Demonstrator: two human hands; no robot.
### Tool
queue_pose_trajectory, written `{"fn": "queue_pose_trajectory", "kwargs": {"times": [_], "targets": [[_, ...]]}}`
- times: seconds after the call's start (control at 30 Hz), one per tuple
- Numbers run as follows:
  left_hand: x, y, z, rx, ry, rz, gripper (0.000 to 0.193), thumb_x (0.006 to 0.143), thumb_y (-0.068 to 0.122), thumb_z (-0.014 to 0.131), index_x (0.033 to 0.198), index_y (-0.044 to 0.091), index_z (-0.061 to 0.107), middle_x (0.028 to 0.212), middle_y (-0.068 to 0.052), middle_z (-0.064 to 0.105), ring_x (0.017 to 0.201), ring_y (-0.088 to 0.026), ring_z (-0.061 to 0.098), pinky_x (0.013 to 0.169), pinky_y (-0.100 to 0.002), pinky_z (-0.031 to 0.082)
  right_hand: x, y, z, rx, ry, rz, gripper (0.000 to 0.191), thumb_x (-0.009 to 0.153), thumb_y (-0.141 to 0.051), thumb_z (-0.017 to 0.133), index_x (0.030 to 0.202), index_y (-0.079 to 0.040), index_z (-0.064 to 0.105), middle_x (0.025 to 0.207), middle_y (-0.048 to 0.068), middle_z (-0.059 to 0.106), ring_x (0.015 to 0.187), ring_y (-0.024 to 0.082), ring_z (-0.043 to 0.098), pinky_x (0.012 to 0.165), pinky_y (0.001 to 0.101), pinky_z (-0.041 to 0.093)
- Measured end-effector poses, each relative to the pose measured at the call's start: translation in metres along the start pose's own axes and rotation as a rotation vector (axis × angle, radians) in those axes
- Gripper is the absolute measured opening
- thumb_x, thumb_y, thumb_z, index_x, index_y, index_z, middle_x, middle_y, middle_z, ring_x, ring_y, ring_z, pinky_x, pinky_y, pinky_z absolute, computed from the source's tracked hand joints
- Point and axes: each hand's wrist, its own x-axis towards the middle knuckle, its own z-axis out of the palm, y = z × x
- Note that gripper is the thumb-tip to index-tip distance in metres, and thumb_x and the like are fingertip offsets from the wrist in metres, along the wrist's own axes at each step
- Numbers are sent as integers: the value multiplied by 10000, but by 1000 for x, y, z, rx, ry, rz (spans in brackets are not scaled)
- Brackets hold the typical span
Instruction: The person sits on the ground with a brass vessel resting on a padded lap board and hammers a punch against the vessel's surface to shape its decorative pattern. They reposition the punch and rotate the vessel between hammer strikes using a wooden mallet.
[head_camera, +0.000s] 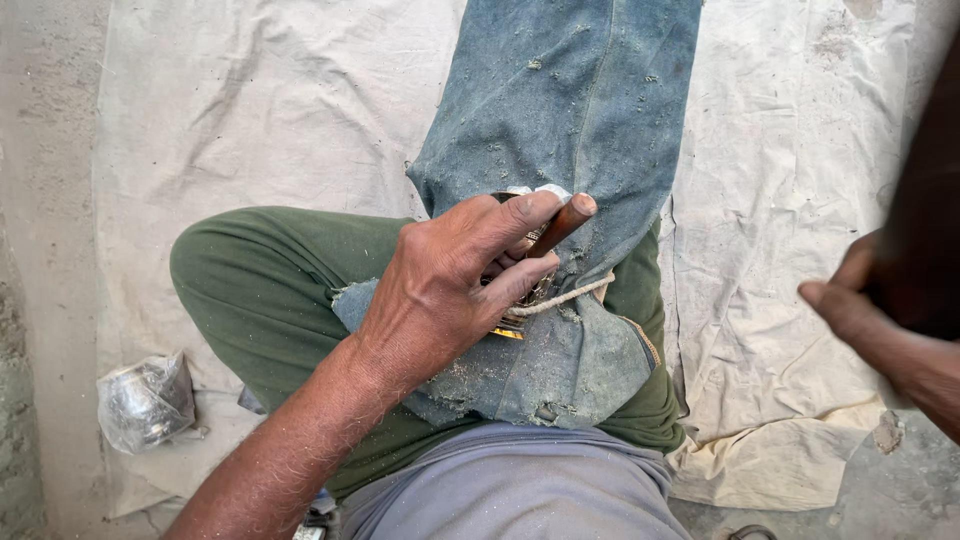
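**Left hand holds a small metal piece on your lap**

Your left hand (440, 290) has its grip closed around a small shiny metal piece (520, 250) with a brown stick (562, 224) poking out. It rests on a dusty blue denim cloth (570, 120) across your green trouser leg (260, 280). A thin cord (565, 296) loops under your fingers. Your right hand (880, 310) is off to the side, blurry, so its grip cannot be told.

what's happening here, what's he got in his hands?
A person sits on a pale cloth with a dusty blue denim piece over their green trousers. The left hand presses a small metal object and a brown wooden stick onto the denim. The right hand is off to the side, partly blurred; what it holds is unclear.
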Motion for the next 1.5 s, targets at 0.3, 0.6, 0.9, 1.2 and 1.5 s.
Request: {"fn": "queue_pose_trajectory", "kwargs": {"times": [0.3,0.6,0.9,1.2,1.5], "targets": [[1,-1,-3,-24,-49,18,506,907,185,816,1368,163,607,943,-39,686,826,-188,708,713,-347,593,-7,-1,2,3,-103,415,415,865,-123,811,1210,34,642,824,131,688,651,223,704,619,335,594],[4,-4,-7,-54,-63,73,481,926,174,791,1376,171,620,956,-37,690,850,-195,707,731,-349,591,-28,19,5,80,-3,92,461,810,-74,771,1239,-51,605,784,59,659,629,142,645,590,276,559],[-14,5,-9,-312,43,-96,384,956,90,795,1307,134,647,972,-9,689,831,-78,704,742,-226,656,-38,73,16,126,51,280,280,902,-86,762,1096,-63,561,776,88,601,656,169,680,619,355,588],[-21,6,1,-315,155,-201,458,924,73,785,1340,74,594,964,-46,687,838,-83,702,703,-239,660,-22,22,-19,284,-15,279,296,911,-60,730,1140,-98,546,926,110,620,753,230,730,559,415,637],[-22,5,1,-248,171,-95,404,940,104,814,1302,93,635,1066,-49,728,881,-109,756,754,-255,669,14,-73,-24,-34,109,53,619,809,-43,791,1381,-54,557,925,97,659,806,191,729,736,336,622]]}}
